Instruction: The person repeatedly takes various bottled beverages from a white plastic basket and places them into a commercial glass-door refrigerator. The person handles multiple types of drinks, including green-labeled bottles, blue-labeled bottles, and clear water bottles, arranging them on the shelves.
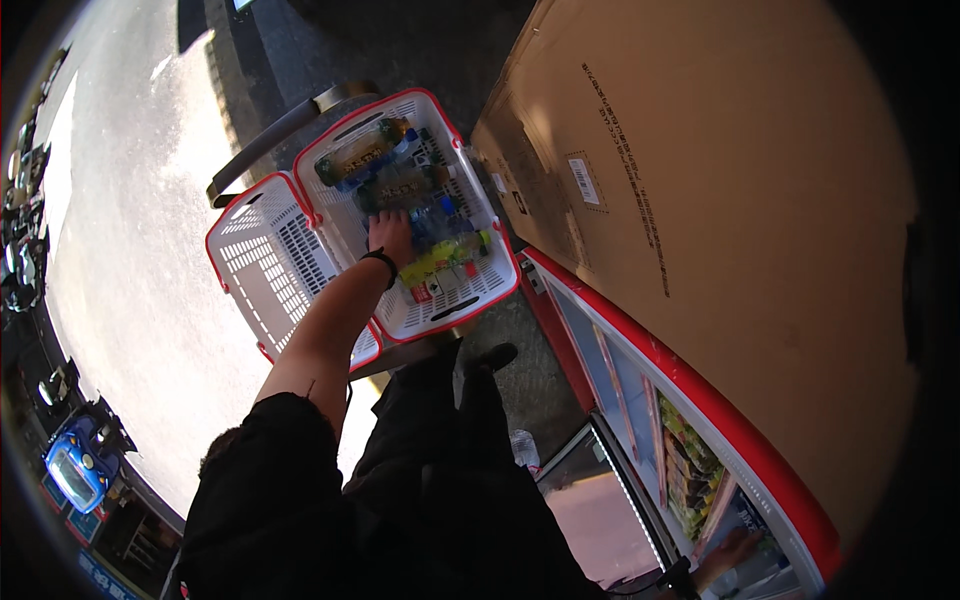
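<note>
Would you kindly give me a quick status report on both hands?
Left hand among bottles in white basket, grip unclear. Right hand at cooler, grip unclear. Nothing seen blocking left hand.

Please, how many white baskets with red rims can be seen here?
2. The left basket is beside the right basket, which holds bottles and has the left hand in it. Any basket underneath would be hidden.

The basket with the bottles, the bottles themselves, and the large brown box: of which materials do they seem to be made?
Basket: probably moulded plastic, white and smooth; the regular slots suggest it.
Bottles: likely plastic, glossy and partly see-through, though glass cannot be excluded.
Box: apparently cardboard; matt brown flat faces with printing directly on them.
</note>
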The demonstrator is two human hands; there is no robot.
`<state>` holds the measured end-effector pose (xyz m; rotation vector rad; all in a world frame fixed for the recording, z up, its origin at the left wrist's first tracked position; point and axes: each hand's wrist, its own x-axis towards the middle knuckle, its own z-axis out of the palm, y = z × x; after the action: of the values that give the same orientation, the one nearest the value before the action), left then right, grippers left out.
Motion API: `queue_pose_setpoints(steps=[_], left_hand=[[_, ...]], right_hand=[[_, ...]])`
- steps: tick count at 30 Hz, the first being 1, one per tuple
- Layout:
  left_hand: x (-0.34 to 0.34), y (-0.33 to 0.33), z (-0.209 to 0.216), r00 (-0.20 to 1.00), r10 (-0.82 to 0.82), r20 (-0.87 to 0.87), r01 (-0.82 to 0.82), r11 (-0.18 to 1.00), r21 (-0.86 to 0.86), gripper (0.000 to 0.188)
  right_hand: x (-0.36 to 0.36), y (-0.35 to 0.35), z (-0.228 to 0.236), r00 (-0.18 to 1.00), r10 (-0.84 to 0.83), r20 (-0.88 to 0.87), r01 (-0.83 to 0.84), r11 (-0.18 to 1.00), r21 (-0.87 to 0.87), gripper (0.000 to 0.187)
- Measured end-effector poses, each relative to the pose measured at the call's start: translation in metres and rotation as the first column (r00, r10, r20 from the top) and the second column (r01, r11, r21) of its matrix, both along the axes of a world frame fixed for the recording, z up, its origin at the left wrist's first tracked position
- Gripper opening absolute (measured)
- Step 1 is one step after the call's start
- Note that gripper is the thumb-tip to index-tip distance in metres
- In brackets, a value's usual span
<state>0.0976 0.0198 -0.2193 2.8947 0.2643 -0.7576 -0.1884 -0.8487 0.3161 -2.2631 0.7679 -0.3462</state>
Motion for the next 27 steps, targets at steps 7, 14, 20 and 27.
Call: queue_pose_setpoints(steps=[7, 14, 20, 27], left_hand=[[0.013, 0.016, -0.008, 0.979, 0.130, -0.159, -0.136, 0.990, -0.026, 0.073], [0.001, 0.012, 0.115, 0.991, 0.133, 0.016, -0.126, 0.968, -0.216, 0.060], [-0.050, -0.015, 0.213, 0.956, 0.261, -0.131, -0.289, 0.789, -0.543, 0.074], [-0.122, -0.099, 0.317, 0.963, 0.228, -0.142, -0.201, 0.263, -0.944, 0.072]], right_hand=[[-0.003, 0.003, -0.003, 0.987, 0.163, -0.011, -0.160, 0.949, -0.273, 0.046], [0.018, 0.018, -0.029, 0.984, -0.059, -0.168, -0.021, 0.899, -0.437, 0.039], [0.104, 0.120, -0.045, 0.993, -0.005, 0.115, 0.054, 0.902, -0.428, 0.053], [0.118, 0.187, -0.041, 0.870, 0.265, 0.417, -0.335, 0.936, 0.104, 0.071]])
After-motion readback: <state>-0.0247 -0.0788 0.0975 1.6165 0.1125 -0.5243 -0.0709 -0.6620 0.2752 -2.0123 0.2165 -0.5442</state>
